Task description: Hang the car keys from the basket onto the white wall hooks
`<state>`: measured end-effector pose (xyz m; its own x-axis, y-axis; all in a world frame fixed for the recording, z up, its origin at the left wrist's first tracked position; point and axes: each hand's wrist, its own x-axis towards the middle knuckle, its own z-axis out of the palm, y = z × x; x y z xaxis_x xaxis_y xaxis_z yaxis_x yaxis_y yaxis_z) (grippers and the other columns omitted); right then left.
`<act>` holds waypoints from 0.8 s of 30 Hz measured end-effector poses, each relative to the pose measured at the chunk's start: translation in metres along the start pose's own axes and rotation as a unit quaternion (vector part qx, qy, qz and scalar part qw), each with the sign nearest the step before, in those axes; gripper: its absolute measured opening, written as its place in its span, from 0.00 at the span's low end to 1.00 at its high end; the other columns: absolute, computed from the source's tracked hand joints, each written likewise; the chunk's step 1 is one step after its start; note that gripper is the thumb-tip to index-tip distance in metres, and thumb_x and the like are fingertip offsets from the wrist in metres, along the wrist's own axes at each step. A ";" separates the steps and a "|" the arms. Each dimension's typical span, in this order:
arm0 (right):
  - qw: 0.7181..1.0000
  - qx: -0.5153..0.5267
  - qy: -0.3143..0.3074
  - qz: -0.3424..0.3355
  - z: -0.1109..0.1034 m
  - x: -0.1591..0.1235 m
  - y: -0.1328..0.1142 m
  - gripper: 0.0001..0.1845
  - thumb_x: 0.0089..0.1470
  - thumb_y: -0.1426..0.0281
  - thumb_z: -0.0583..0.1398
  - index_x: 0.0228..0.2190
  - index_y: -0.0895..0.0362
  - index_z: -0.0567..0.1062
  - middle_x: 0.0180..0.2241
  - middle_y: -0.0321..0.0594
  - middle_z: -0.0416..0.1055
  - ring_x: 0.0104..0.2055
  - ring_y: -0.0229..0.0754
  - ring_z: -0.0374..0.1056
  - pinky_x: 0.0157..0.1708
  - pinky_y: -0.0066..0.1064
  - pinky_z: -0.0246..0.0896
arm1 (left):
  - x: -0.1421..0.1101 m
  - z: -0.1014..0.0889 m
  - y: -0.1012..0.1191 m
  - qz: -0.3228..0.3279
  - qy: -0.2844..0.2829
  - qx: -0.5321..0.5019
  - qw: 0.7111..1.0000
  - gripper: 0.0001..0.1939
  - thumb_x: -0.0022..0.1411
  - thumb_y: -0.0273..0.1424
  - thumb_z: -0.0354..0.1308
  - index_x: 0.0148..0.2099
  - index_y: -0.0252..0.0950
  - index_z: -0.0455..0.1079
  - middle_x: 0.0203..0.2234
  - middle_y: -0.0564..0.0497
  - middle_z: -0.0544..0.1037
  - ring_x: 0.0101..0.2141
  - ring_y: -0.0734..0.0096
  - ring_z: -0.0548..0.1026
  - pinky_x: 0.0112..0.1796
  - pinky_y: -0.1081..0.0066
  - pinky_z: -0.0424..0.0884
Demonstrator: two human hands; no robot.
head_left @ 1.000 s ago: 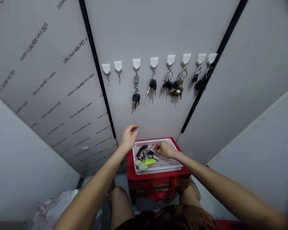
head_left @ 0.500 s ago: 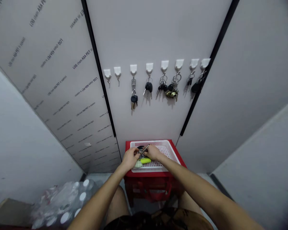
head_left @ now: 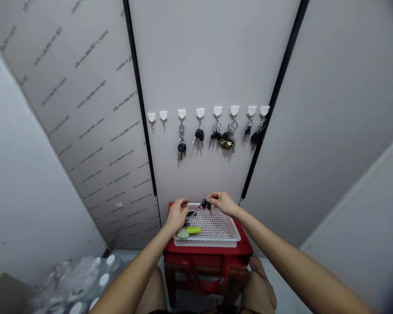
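My right hand (head_left: 223, 203) pinches a bunch of keys (head_left: 205, 204) with dark heads, raised over the back of a white perforated basket (head_left: 216, 239). A thin silvery strip slants from these keys down toward the left; whether it is joined to them I cannot tell. My left hand (head_left: 177, 216) is at the basket's left side, index finger and thumb apart. Just by it lie more dark keys (head_left: 186, 223), partly hidden by the hand. A bright yellow-green item (head_left: 194, 230) and a pale green checked rounded piece (head_left: 183, 233) rest in the basket's front left corner.
The basket stands on a red-covered stool (head_left: 209, 250) with a red strap hanging in front. On the wall ahead, several white hooks (head_left: 200, 113) hold key bunches (head_left: 199, 134); the two leftmost hooks (head_left: 163, 116) are bare. Wrapped bottles (head_left: 81, 283) stand on the floor at left.
My right hand has lifted the bunch of keys up and to the right, away from my left hand. The camera view has tilted upward a little.
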<state>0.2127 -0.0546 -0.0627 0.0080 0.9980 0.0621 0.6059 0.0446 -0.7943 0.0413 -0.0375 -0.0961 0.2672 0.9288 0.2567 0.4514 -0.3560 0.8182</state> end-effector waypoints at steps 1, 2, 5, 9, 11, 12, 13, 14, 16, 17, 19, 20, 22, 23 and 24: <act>1.000 0.025 -0.004 -0.007 -0.004 0.000 -0.008 0.11 0.38 0.67 0.52 0.21 0.62 0.69 0.19 0.35 0.66 0.21 0.31 0.58 0.23 0.23 0.52 | 0.001 0.000 0.006 0.008 0.000 -0.029 1.000 0.11 0.47 0.25 0.46 0.36 0.33 0.63 0.33 0.48 0.69 0.34 0.74 0.66 0.37 0.72 0.61; 0.999 0.046 -0.009 -0.015 -0.007 -0.001 -0.017 0.11 0.37 0.66 0.53 0.20 0.62 0.69 0.18 0.35 0.65 0.20 0.31 0.57 0.23 0.23 0.52 | 0.003 0.000 0.012 0.016 -0.005 -0.061 0.998 0.12 0.47 0.26 0.47 0.37 0.33 0.63 0.34 0.48 0.69 0.35 0.73 0.66 0.37 0.72 0.61; 0.995 0.088 -0.021 -0.045 -0.012 0.001 -0.043 0.11 0.35 0.65 0.54 0.19 0.62 0.68 0.17 0.33 0.64 0.20 0.30 0.56 0.22 0.23 0.52 | 0.007 0.001 0.028 0.051 -0.032 -0.160 0.985 0.15 0.46 0.29 0.50 0.39 0.34 0.61 0.37 0.48 0.68 0.38 0.73 0.64 0.38 0.72 0.60; 0.993 0.090 -0.006 -0.080 -0.013 0.011 -0.073 0.10 0.35 0.66 0.54 0.19 0.62 0.67 0.16 0.33 0.62 0.19 0.30 0.56 0.21 0.23 0.51 | 0.018 -0.007 0.042 0.057 -0.050 -0.298 0.951 0.12 0.47 0.29 0.49 0.36 0.32 0.61 0.26 0.51 0.69 0.28 0.78 0.66 0.33 0.74 0.61; 0.992 0.083 0.009 -0.099 -0.012 0.020 -0.088 0.10 0.37 0.67 0.53 0.19 0.62 0.67 0.17 0.34 0.63 0.20 0.30 0.57 0.22 0.23 0.52 | 0.027 -0.017 0.047 0.028 -0.045 -0.351 0.935 0.10 0.48 0.32 0.47 0.33 0.31 0.61 0.19 0.55 0.66 0.20 0.82 0.64 0.26 0.77 0.61; 0.990 0.080 0.020 -0.113 -0.011 0.025 -0.096 0.10 0.38 0.67 0.52 0.21 0.62 0.67 0.19 0.34 0.64 0.21 0.31 0.58 0.22 0.24 0.53 | 0.032 -0.025 0.051 0.019 -0.040 -0.367 0.929 0.10 0.48 0.33 0.47 0.31 0.31 0.60 0.16 0.56 0.64 0.18 0.83 0.63 0.24 0.78 0.60; 0.988 0.074 0.036 -0.132 -0.010 0.030 -0.104 0.10 0.39 0.68 0.52 0.22 0.62 0.67 0.20 0.35 0.65 0.22 0.31 0.58 0.23 0.24 0.54 | 0.037 -0.034 0.055 0.016 -0.033 -0.376 0.926 0.10 0.47 0.34 0.48 0.29 0.31 0.59 0.15 0.57 0.63 0.16 0.84 0.61 0.21 0.79 0.58; 0.984 0.066 0.056 -0.158 -0.010 0.034 -0.112 0.10 0.39 0.69 0.51 0.25 0.62 0.67 0.22 0.36 0.65 0.23 0.32 0.59 0.25 0.25 0.55 | 0.043 -0.044 0.059 0.018 -0.026 -0.379 0.925 0.10 0.46 0.35 0.49 0.27 0.32 0.59 0.14 0.58 0.62 0.15 0.85 0.60 0.20 0.80 0.57; 0.968 0.035 0.108 -0.226 -0.009 0.042 -0.130 0.12 0.40 0.70 0.51 0.30 0.61 0.67 0.26 0.38 0.67 0.27 0.33 0.60 0.29 0.26 0.55 | 0.055 -0.067 0.071 0.033 -0.013 -0.377 0.926 0.11 0.45 0.36 0.50 0.24 0.32 0.58 0.14 0.58 0.62 0.15 0.86 0.59 0.19 0.80 0.55; 0.956 0.012 0.134 -0.263 -0.008 0.045 -0.139 0.13 0.40 0.71 0.51 0.32 0.60 0.67 0.29 0.39 0.67 0.29 0.34 0.61 0.31 0.27 0.55 | 0.061 -0.079 0.077 0.041 -0.005 -0.376 0.926 0.11 0.45 0.36 0.51 0.23 0.32 0.57 0.13 0.58 0.62 0.14 0.86 0.59 0.18 0.81 0.54; 0.927 -0.040 0.177 -0.327 -0.008 0.051 -0.156 0.16 0.41 0.74 0.50 0.35 0.59 0.66 0.32 0.40 0.66 0.31 0.34 0.60 0.34 0.28 0.55 | 0.075 -0.100 0.090 0.054 0.013 -0.377 0.924 0.11 0.45 0.35 0.51 0.23 0.32 0.57 0.13 0.58 0.61 0.14 0.86 0.59 0.18 0.81 0.54; 0.915 -0.064 0.192 -0.349 -0.009 0.054 -0.163 0.17 0.41 0.75 0.50 0.37 0.59 0.65 0.34 0.40 0.65 0.31 0.34 0.60 0.36 0.28 0.54 | 0.081 -0.110 0.095 0.058 0.021 -0.378 0.924 0.11 0.45 0.35 0.51 0.22 0.32 0.57 0.13 0.58 0.61 0.14 0.87 0.59 0.18 0.81 0.54; 0.899 -0.103 0.211 -0.370 -0.009 0.062 -0.178 0.18 0.42 0.76 0.48 0.39 0.59 0.64 0.36 0.42 0.63 0.33 0.34 0.60 0.38 0.28 0.53 | 0.095 -0.124 0.105 0.060 0.031 -0.379 0.923 0.10 0.46 0.34 0.50 0.22 0.31 0.57 0.12 0.58 0.62 0.14 0.87 0.60 0.18 0.81 0.54; 0.895 -0.121 0.217 -0.369 -0.009 0.066 -0.184 0.19 0.42 0.76 0.48 0.39 0.59 0.64 0.37 0.42 0.63 0.34 0.35 0.60 0.39 0.28 0.53 | 0.101 -0.129 0.109 0.060 0.033 -0.378 0.923 0.10 0.47 0.34 0.50 0.22 0.31 0.57 0.12 0.58 0.62 0.14 0.86 0.60 0.18 0.81 0.54; 0.894 -0.138 0.223 -0.364 -0.010 0.070 -0.189 0.19 0.42 0.76 0.48 0.40 0.60 0.63 0.38 0.43 0.62 0.35 0.36 0.59 0.39 0.29 0.52 | 0.107 -0.133 0.112 0.060 0.035 -0.380 0.922 0.10 0.47 0.34 0.50 0.22 0.31 0.57 0.11 0.58 0.62 0.13 0.86 0.59 0.17 0.81 0.54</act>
<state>0.1064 0.0067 0.0981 -0.1897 0.5898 0.7850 0.7522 0.6012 -0.2699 0.0075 0.0359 0.0919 0.2080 0.9013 0.3800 -0.3120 -0.3070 0.8991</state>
